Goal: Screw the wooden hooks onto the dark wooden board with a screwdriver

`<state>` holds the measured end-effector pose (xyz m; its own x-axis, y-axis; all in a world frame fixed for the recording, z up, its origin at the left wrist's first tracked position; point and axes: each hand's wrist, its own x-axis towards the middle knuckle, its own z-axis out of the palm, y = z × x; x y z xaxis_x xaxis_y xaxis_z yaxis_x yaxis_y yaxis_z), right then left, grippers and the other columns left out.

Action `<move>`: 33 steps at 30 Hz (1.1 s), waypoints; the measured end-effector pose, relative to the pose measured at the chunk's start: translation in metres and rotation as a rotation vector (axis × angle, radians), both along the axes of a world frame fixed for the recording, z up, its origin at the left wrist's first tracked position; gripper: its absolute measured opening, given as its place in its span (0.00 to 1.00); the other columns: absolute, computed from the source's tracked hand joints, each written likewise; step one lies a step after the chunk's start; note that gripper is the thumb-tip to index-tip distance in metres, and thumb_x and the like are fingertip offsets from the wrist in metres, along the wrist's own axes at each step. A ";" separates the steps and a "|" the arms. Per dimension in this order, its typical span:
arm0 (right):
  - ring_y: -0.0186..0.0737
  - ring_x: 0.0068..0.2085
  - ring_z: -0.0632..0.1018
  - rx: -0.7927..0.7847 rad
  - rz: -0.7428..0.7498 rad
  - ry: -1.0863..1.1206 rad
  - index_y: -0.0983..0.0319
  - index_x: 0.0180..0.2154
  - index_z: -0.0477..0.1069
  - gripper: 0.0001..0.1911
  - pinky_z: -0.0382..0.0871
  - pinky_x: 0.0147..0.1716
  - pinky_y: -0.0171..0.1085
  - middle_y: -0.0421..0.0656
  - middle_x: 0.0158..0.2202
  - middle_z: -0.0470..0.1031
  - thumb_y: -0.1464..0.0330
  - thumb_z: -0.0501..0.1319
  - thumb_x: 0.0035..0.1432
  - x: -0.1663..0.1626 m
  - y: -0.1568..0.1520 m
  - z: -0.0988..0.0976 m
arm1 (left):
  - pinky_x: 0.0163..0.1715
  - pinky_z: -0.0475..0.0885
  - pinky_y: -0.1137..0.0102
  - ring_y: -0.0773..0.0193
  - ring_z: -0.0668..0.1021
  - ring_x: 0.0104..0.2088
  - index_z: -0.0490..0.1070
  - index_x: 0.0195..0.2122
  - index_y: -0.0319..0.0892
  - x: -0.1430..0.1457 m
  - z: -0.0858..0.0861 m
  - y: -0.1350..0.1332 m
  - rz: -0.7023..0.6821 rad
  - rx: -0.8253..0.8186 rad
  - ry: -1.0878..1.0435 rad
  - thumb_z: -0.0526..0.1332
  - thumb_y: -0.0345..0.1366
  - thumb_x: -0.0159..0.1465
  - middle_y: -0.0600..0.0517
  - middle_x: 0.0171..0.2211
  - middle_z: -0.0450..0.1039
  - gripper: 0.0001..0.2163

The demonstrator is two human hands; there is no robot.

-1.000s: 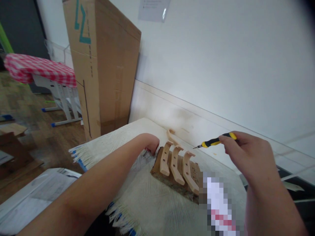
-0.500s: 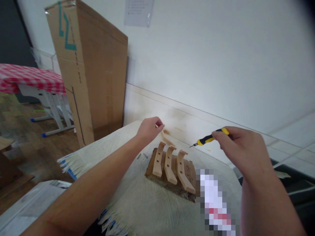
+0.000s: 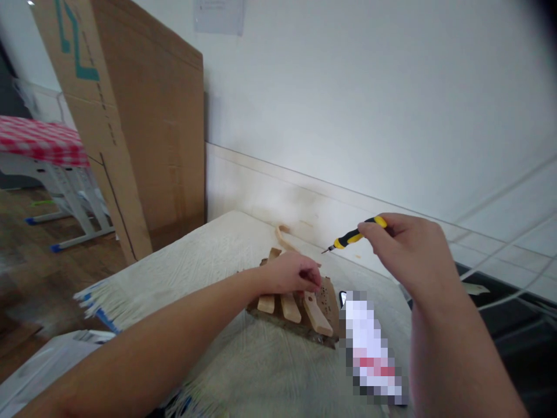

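In my right hand [image 3: 413,249] is a yellow and black screwdriver [image 3: 350,237], its thin tip pointing down and left in the air. My left hand [image 3: 296,273] is closed in a pinch over the upper part of the rightmost wooden hook [image 3: 317,316]; what its fingertips hold is hidden. Two more wooden hooks, a middle one [image 3: 290,307] and a left one [image 3: 266,303], lie side by side, partly covered by that hand. All three rest on a piece of brown cardboard [image 3: 329,296] with small holes. Behind them, another curved wooden piece [image 3: 282,238] lies on the cloth.
A cream fringed cloth [image 3: 209,249] covers the table, which stands against a white wall. A tall cardboard box [image 3: 161,128] rises at the left. Right of the cardboard lies a pixelated object [image 3: 372,348]. Dark items [image 3: 500,313] sit beyond my right arm.
My left hand has moved right and toward me, from near the far wooden piece to over the rightmost hook. The right hand still holds the screwdriver. The view has shifted slightly.
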<state>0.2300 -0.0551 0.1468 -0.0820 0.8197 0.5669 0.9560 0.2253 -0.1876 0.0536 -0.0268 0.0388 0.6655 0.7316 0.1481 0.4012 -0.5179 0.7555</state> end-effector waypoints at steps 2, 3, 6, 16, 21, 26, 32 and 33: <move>0.34 0.17 0.62 0.013 0.005 -0.003 0.61 0.20 0.69 0.17 0.51 0.19 0.36 0.41 0.14 0.63 0.57 0.52 0.51 0.001 -0.002 0.001 | 0.28 0.66 0.77 0.71 0.74 0.28 0.73 0.32 0.39 0.000 -0.001 0.001 0.000 0.012 0.025 0.62 0.32 0.56 0.53 0.29 0.74 0.04; 0.34 0.17 0.62 0.018 0.007 -0.003 0.61 0.20 0.69 0.17 0.51 0.18 0.36 0.41 0.13 0.62 0.57 0.53 0.51 0.002 -0.003 0.002 | 0.28 0.65 0.76 0.72 0.73 0.27 0.73 0.32 0.39 0.000 -0.001 0.000 -0.006 0.008 0.034 0.62 0.32 0.56 0.53 0.28 0.74 0.04; 0.34 0.16 0.61 0.006 0.009 -0.022 0.60 0.20 0.70 0.18 0.50 0.17 0.35 0.40 0.12 0.61 0.57 0.53 0.51 0.003 -0.006 0.003 | 0.27 0.65 0.76 0.72 0.73 0.25 0.73 0.32 0.39 0.000 0.000 0.000 -0.021 0.019 0.054 0.61 0.32 0.56 0.53 0.28 0.73 0.04; 0.31 0.16 0.59 -0.107 0.097 -0.068 0.60 0.15 0.65 0.20 0.48 0.18 0.35 0.39 0.12 0.60 0.56 0.53 0.51 -0.001 -0.009 0.004 | 0.31 0.64 0.76 0.69 0.73 0.31 0.74 0.30 0.40 0.000 0.000 0.000 0.002 0.163 0.119 0.62 0.33 0.56 0.53 0.29 0.74 0.03; 0.32 0.16 0.60 -0.112 0.100 -0.075 0.60 0.14 0.65 0.20 0.48 0.18 0.35 0.39 0.12 0.60 0.56 0.53 0.51 -0.002 -0.011 0.005 | 0.32 0.65 0.76 0.70 0.74 0.30 0.75 0.33 0.42 0.000 -0.005 0.000 -0.069 0.123 0.120 0.64 0.33 0.54 0.54 0.30 0.75 0.06; 0.33 0.18 0.62 -0.180 0.082 -0.116 0.60 0.16 0.65 0.19 0.48 0.18 0.34 0.40 0.14 0.63 0.57 0.53 0.50 -0.007 -0.010 0.002 | 0.31 0.66 0.78 0.71 0.74 0.30 0.75 0.35 0.41 -0.001 -0.006 0.002 -0.117 0.015 0.087 0.62 0.28 0.54 0.54 0.29 0.75 0.07; 0.31 0.18 0.61 -0.212 0.149 -0.218 0.61 0.15 0.65 0.17 0.48 0.18 0.34 0.39 0.14 0.63 0.59 0.53 0.49 -0.008 -0.007 -0.006 | 0.31 0.67 0.78 0.71 0.75 0.30 0.75 0.35 0.39 0.000 -0.013 0.006 -0.149 -0.064 0.033 0.60 0.25 0.54 0.53 0.30 0.75 0.09; 0.31 0.18 0.61 -0.227 0.175 -0.240 0.61 0.15 0.65 0.17 0.48 0.18 0.34 0.39 0.14 0.63 0.59 0.53 0.50 -0.009 -0.006 -0.007 | 0.31 0.67 0.78 0.70 0.75 0.31 0.75 0.35 0.40 0.000 -0.014 0.007 -0.153 -0.086 0.024 0.60 0.25 0.54 0.53 0.30 0.76 0.08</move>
<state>0.2214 -0.0614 0.1394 -0.3406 0.8842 0.3195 0.9295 0.3677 -0.0267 0.0537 -0.0202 0.0248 0.7724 0.6310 0.0726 0.3410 -0.5084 0.7907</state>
